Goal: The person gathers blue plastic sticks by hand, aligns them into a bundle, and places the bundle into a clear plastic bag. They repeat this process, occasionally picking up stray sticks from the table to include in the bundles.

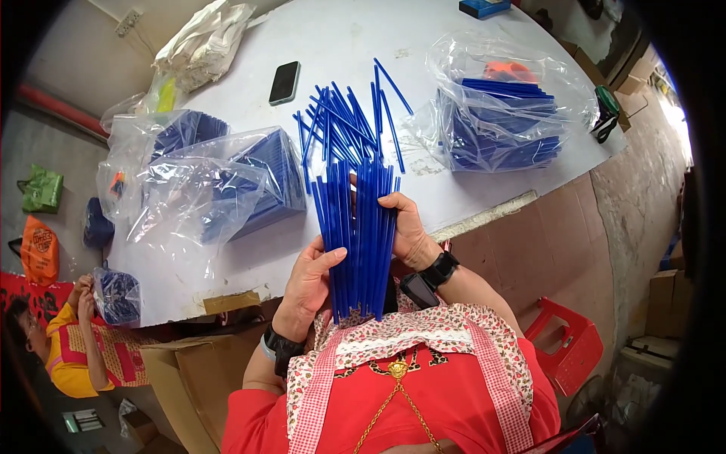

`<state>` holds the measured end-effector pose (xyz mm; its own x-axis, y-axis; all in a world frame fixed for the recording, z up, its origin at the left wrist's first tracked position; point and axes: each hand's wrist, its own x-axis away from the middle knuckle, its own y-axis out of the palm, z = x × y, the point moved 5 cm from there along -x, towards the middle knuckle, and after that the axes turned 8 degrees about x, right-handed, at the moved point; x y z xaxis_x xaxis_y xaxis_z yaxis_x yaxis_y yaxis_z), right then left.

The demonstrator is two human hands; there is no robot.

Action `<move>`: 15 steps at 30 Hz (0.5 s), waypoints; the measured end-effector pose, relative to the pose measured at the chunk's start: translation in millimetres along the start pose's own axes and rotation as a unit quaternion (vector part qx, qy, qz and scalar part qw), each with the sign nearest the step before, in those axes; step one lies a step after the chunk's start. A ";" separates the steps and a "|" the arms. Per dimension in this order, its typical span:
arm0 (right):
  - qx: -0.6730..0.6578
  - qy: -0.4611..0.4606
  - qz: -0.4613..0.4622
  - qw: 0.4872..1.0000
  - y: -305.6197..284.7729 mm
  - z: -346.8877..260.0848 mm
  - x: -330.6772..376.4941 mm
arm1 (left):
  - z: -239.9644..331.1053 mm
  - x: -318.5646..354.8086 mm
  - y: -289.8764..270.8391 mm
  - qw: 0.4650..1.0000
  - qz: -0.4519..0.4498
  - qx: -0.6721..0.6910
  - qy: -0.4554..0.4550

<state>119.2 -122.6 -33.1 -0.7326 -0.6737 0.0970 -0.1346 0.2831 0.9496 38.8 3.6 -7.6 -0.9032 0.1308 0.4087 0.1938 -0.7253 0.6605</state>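
Nearest the camera, a red top with a floral, checked-trim apron (423,348) is seen, and just above it a bundle of blue sticks (359,234) is held upright between both hands over the near edge of the table (249,257). The left hand (306,284) is closed around the lower left of the bundle, its thumb laid across the front of the sticks; the right hand (408,231) is wrapped round the right side, fingers curled behind. Black wristbands are worn on both wrists. Beyond the bundle, a loose heap of blue sticks (344,121) is spread on the table's middle. Clear bags of blue sticks (219,178) are piled toward the left edge, and another clear bag (503,113) is set toward the right edge. A dark phone (285,82) lies farther back, with crumpled white wrapping (200,41) at the far left corner. Another person (72,340) is seated below the left edge.
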 end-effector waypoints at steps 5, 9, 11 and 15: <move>0.024 -0.004 0.019 1.000 8.3 3.0 -2.3 | -15.9 3.4 11.0 0.995 0.036 -0.045 -0.086; 0.002 -0.003 0.008 1.000 11.2 2.4 -2.0 | -17.5 5.1 9.9 0.996 0.032 -0.035 -0.082; -0.011 -0.007 -0.018 1.000 13.1 1.6 -1.3 | -18.0 6.5 7.9 0.996 0.027 -0.037 -0.077; 0.015 -0.003 0.015 1.000 5.6 3.5 -0.7 | -11.4 12.5 13.6 0.996 0.027 -0.057 -0.057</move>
<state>116.6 -118.1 -28.8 -0.7402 -0.6608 0.1241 -0.1315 0.3233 0.9371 25.7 -12.4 -0.6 -0.8424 0.1607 0.5144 0.1900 -0.8047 0.5625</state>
